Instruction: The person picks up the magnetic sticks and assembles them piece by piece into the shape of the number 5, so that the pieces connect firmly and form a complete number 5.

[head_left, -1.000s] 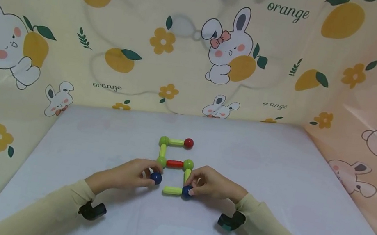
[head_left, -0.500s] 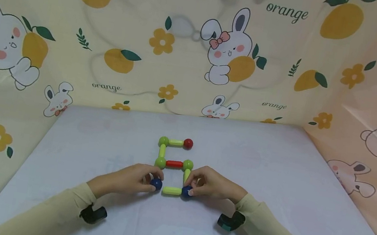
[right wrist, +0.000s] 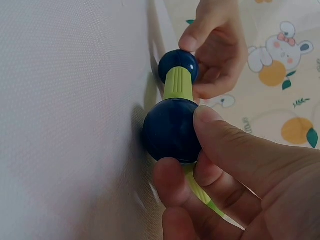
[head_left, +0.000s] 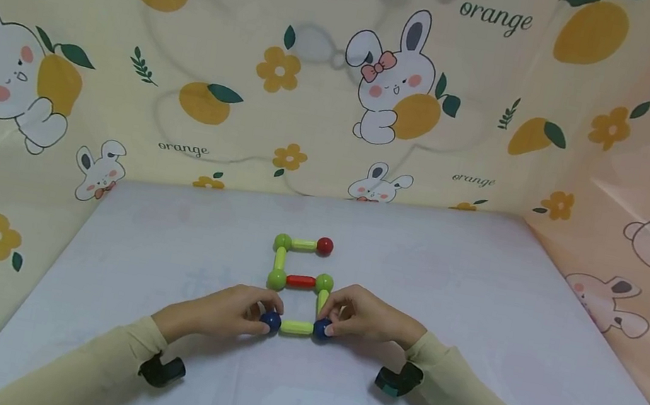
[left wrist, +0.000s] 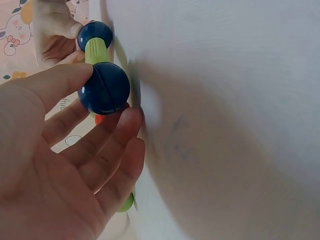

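My left hand (head_left: 219, 314) pinches a dark blue ball (left wrist: 105, 89) between thumb and fingers at the left end of a yellow-green rod (head_left: 297, 327). At the rod's right end, my right hand (head_left: 373, 317) pinches a second blue ball (right wrist: 172, 131). From that ball another yellow-green rod (head_left: 323, 300) runs back to a green ball (head_left: 325, 281). A red rod (head_left: 301, 282) links it to a green ball (head_left: 276, 280) on the left. Behind that, a short rod (head_left: 280, 259) leads to a third green ball (head_left: 282, 243), and one more rod (head_left: 303, 245) ends at a red ball (head_left: 325, 246).
The pieces lie on a white-covered table (head_left: 448, 273). A printed cloth (head_left: 230, 36) with rabbits and oranges stands behind and along the sides. Each wrist carries a small black camera, the left camera (head_left: 162, 371) and the right camera (head_left: 398, 380).
My left hand has brought its blue ball toward me and slightly right, from apart to against the rod's left end. My right hand has stayed on its ball.
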Motion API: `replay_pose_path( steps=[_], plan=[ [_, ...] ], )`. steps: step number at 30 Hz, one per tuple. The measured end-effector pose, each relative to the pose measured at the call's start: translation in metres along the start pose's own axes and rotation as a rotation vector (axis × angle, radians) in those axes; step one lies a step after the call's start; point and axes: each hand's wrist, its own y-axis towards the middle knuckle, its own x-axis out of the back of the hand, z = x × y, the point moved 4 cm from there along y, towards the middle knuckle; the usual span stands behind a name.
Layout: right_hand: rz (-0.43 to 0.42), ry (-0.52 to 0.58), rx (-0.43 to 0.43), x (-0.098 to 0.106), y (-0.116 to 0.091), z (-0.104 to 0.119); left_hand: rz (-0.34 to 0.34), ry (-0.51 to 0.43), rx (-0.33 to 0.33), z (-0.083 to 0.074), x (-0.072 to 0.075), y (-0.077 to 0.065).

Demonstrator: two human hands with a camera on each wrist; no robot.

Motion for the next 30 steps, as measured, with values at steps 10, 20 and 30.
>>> replay_pose_path(
  steps=[10, 20, 30],
  plan=[
    [0.002, 0.021, 0.002, -0.0004, -0.0001, 0.0006, -0.001, 0.0, -0.014, 0.001, -0.0011, -0.0008],
    [0.003, 0.007, -0.003, 0.0003, -0.0008, 0.0012, 0.011, 0.009, -0.018, 0.0018, -0.0012, -0.0012],
    [0.001, 0.006, 0.009, -0.0001, 0.0003, 0.0001, 0.025, -0.026, -0.034, 0.0042, 0.0001, -0.0023]
  ],
)
